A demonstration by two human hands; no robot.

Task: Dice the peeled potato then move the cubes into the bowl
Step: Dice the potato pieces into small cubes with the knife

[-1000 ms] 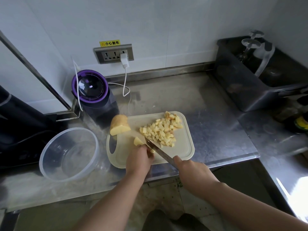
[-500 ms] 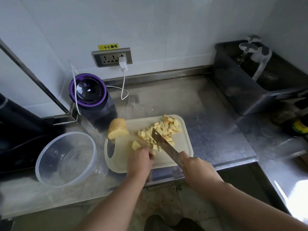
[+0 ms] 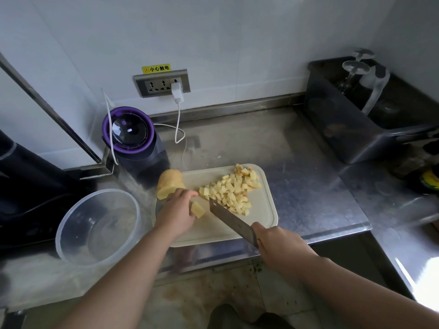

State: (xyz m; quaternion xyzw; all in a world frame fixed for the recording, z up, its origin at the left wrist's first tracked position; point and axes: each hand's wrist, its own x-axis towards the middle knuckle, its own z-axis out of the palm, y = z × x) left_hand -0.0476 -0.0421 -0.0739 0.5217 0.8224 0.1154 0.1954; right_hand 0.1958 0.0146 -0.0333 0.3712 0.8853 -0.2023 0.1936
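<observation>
A pale cutting board (image 3: 263,210) lies on the steel counter. A heap of potato cubes (image 3: 234,188) covers its far right part. A large uncut potato piece (image 3: 167,184) sits at the board's far left corner. My left hand (image 3: 177,211) reaches toward that piece, and a small potato chunk (image 3: 197,209) lies against its thumb side. My right hand (image 3: 276,245) grips the handle of a knife (image 3: 228,218), whose blade tip rests at the near edge of the cubes. A clear plastic bowl (image 3: 71,224) stands empty to the left of the board.
A purple-rimmed appliance (image 3: 133,138) stands behind the board, its white cable running to a wall socket (image 3: 162,83). A dark bin (image 3: 351,129) with glassware sits at the far right. Dark equipment (image 3: 21,181) lies left of the bowl. The counter edge runs just below the board.
My left hand has moved up and left from the small chunk toward the big potato piece. The knife has pushed cut bits into the heap and now rests at its near edge.
</observation>
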